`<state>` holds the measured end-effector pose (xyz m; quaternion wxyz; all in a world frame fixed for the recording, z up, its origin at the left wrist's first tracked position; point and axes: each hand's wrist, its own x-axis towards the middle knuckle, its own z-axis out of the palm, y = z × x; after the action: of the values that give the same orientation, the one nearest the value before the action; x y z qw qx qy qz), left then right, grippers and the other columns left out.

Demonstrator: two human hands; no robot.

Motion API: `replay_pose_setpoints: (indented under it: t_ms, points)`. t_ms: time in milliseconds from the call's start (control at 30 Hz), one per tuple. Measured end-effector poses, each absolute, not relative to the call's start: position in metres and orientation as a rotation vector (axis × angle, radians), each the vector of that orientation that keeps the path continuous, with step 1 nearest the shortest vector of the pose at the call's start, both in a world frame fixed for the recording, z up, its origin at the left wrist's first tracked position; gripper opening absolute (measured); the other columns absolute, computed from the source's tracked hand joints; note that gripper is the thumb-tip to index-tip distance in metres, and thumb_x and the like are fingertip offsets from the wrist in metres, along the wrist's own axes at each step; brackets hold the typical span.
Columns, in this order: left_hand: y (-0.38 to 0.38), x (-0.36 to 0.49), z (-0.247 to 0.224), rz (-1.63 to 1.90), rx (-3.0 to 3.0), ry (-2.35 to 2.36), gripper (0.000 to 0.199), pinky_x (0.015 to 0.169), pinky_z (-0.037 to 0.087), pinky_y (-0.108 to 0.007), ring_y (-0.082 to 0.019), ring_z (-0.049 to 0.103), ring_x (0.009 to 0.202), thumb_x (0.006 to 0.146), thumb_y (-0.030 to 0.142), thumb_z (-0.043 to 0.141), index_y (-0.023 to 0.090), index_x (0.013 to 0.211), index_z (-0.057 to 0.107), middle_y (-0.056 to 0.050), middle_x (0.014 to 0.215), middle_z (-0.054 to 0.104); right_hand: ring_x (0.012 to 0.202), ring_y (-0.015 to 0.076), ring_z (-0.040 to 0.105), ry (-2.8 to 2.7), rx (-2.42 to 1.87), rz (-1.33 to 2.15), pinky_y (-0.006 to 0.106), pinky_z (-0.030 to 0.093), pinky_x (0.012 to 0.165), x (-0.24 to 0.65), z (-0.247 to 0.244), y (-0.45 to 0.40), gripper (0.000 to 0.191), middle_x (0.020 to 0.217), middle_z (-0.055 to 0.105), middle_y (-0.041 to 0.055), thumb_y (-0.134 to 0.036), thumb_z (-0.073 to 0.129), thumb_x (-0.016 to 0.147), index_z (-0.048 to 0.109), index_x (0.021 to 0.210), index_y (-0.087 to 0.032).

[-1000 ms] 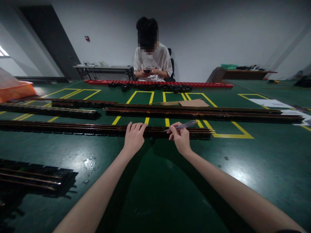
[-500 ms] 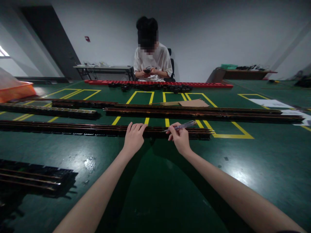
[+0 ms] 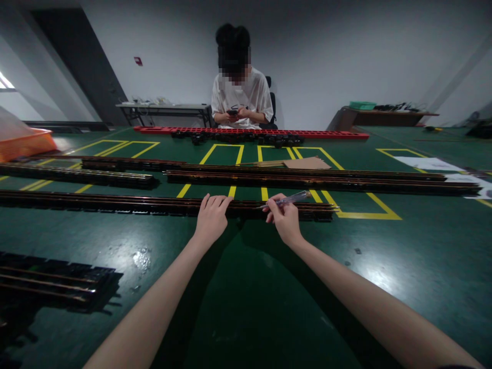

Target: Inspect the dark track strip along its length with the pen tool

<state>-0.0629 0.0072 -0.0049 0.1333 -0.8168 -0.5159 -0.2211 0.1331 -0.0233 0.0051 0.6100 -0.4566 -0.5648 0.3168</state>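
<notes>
Hardly anything has shifted: my right hand pinches the screwdriver, its tip at the long black strip across mid-frame, so work stays at one spot. My left hand lies over it; gripping or not, I can't tell.
</notes>
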Motion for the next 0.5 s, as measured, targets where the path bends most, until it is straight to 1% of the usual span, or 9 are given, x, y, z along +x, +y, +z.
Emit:
replay_pose_setpoints:
  t_ms: [200, 500]
  points:
    - [0.0085, -0.0634, -0.0059, -0.654, -2.374, -1.491, 0.045, 0.108, 0.034, -0.047, -0.023, 0.057, 0.112, 0.083, 0.002, 0.034, 0.015, 0.118, 0.059, -0.009, 0.116, 0.065, 0.045, 0.0093, 0.055, -1.348, -1.062, 0.721, 0.021, 0.044, 0.042, 0.1344, 0.0062, -0.0245, 0.019, 0.065, 0.061, 0.0004, -0.035, 0.055, 0.084, 0.054, 0.074, -0.018]
    - [0.0071, -0.0650, -0.0021, -0.661, -2.408, -1.494, 0.043, 0.106, 0.035, -0.046, -0.022, 0.056, 0.110, 0.084, 0.004, 0.034, 0.013, 0.118, 0.059, -0.009, 0.115, 0.065, 0.043, 0.0088, 0.054, -1.351, -1.079, 0.714, 0.021, 0.043, 0.041, 0.1335, 0.0050, -0.0225, 0.019, 0.064, 0.061, -0.0002, -0.034, 0.054, 0.085, 0.053, 0.074, -0.019]
